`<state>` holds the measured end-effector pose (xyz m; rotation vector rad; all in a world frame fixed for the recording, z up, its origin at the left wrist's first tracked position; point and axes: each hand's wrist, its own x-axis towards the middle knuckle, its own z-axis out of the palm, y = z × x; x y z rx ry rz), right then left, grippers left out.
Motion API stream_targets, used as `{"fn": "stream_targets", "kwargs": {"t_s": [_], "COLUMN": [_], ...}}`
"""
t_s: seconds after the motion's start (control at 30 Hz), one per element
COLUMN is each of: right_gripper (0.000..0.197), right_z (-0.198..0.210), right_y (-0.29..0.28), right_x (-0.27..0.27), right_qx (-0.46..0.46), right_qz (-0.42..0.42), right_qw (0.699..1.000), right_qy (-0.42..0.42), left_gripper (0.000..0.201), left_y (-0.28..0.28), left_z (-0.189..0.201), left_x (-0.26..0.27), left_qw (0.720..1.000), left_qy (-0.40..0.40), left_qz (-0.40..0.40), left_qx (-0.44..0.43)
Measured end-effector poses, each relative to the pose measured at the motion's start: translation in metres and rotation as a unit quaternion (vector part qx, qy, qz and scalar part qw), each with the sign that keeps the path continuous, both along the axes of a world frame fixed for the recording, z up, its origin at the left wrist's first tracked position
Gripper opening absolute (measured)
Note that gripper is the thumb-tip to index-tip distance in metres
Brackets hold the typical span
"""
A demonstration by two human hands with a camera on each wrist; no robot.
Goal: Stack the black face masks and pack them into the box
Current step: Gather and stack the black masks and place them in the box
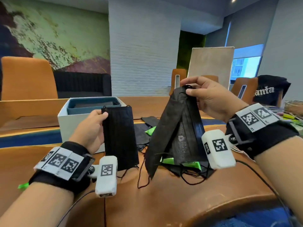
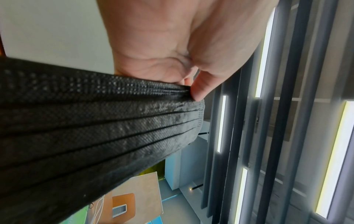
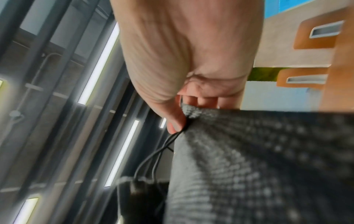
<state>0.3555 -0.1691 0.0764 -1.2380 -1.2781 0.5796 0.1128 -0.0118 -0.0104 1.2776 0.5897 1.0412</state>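
Observation:
My left hand (image 1: pixel 98 117) pinches the top corner of a flat black face mask (image 1: pixel 120 138), which hangs upright above the table; the wrist view shows my thumb (image 2: pixel 201 89) pressed on its pleated edge (image 2: pixel 114 121). My right hand (image 1: pixel 195 92) pinches the top of a bunch of several black masks (image 1: pixel 177 133), which fan out downward with ear loops dangling; its thumb (image 3: pixel 175 121) clamps the fabric (image 3: pixel 258 159). More black masks (image 1: pixel 193 171) lie on the table below. The white box (image 1: pixel 65 122) with a blue tray inside (image 1: pixel 93 104) stands behind my left hand.
Green paper pieces (image 1: pixel 191 165) lie among the loose masks. The brown table (image 1: pixel 164 194) stretches toward me. Orange chairs (image 1: pixel 27 77) stand behind, a black cloth with lettering (image 1: pixel 268 90) hangs on one at the right, and clutter (image 1: pixel 293 115) sits at the far right edge.

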Motion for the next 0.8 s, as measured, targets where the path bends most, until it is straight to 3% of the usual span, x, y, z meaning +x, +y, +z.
{"fn": "stream_targets", "kwargs": {"t_s": [0.13, 0.33, 0.43, 0.6, 0.67, 0.8], "right_gripper": [0.024, 0.019, 0.02, 0.047, 0.053, 0.035], "right_z": [-0.025, -0.067, -0.074, -0.078, -0.08, -0.078], "right_y": [0.013, 0.03, 0.031, 0.029, 0.03, 0.032], "right_x": [0.023, 0.056, 0.052, 0.051, 0.055, 0.06], "right_qx": [-0.134, -0.307, -0.378, -0.461, -0.453, -0.342], "right_qz": [-0.113, -0.238, -0.237, -0.226, -0.229, -0.232], "right_qw": [0.984, 0.903, 0.862, 0.8, 0.808, 0.88], "right_qy": [-0.04, -0.184, -0.24, -0.311, -0.3, -0.234], "left_gripper": [0.021, 0.023, 0.024, 0.023, 0.018, 0.016], "left_y": [0.004, 0.002, 0.003, 0.003, 0.003, 0.003], "left_z": [-0.005, -0.008, -0.009, -0.015, -0.019, -0.025], "left_x": [-0.003, 0.002, 0.001, 0.006, 0.01, 0.014], "left_qw": [1.0, 1.0, 1.0, 1.0, 0.999, 0.989], "left_qy": [0.006, 0.006, -0.006, 0.013, 0.051, 0.148], "left_qz": [0.016, 0.01, 0.011, 0.01, 0.008, -0.021], "left_qx": [-0.009, -0.017, -0.02, -0.025, -0.013, 0.011]}}
